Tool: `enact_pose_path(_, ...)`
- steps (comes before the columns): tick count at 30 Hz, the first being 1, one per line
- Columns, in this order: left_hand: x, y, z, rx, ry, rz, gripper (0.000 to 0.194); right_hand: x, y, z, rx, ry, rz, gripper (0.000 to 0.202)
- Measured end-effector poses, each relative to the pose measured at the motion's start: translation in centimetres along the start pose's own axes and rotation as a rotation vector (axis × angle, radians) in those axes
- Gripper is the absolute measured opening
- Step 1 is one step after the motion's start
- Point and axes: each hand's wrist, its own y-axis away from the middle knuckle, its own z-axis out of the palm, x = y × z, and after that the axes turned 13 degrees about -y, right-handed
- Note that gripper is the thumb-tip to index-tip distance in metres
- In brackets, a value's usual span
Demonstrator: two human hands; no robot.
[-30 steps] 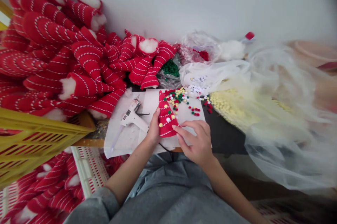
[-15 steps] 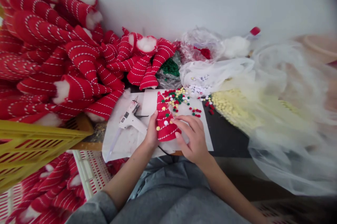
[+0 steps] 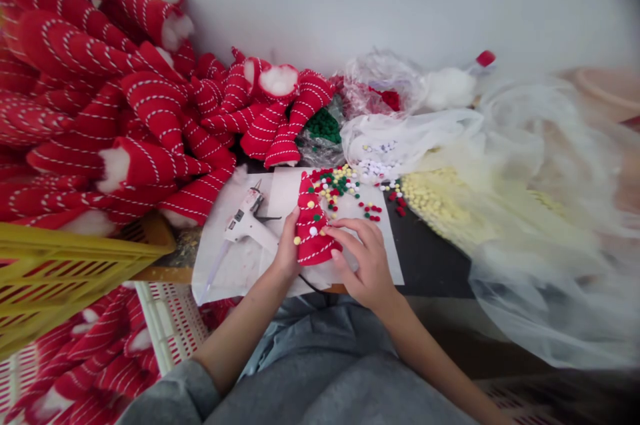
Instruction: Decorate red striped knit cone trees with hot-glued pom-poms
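With the left hand point(image 3: 287, 253) I held the cone point(image 3: 309, 253) by its left edge, right of the glue gun point(image 3: 244, 226); the right hand point(image 3: 367, 266) had thumb and forefinger parted — fingertip at a yellow pompom point(image 3: 323, 230), nothing visibly pinched. Apparently I was placing it; next called for gentle pressing.

The glue gun point(image 3: 246, 224) lies on paper point(image 3: 243, 272) on the worktop point(image 3: 430, 265), left of the cone point(image 3: 316, 252). Little balls point(image 3: 341, 182) lie just right of its tip. More cones point(image 3: 85, 125) are heaped at the left. A big bag point(image 3: 530, 212) sits at the right.
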Motion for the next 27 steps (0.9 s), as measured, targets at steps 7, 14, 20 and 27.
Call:
enact_pose_path(7,-0.1,0.1,0.2,0.004,0.019,-0.023,0.038,-0.9,0.4,0.0,0.111,0.116,-0.107,0.053)
enact_pose_path(14,0.1,0.3,0.4,0.013,0.089,-0.042,0.035,-0.1,0.8,0.2,0.158,0.009,-0.072,0.058)
enact_pose_path(20,4.7,2.8,-0.4,-0.107,0.153,0.077,0.044,3.9,2.3,-0.5,0.246,-0.021,0.058,0.045)
enact_pose_path(27,8.5,12.6,-9.2,0.02,0.151,0.404,0.056,6.3,3.6,-0.5,0.215,-0.121,0.132,0.041)
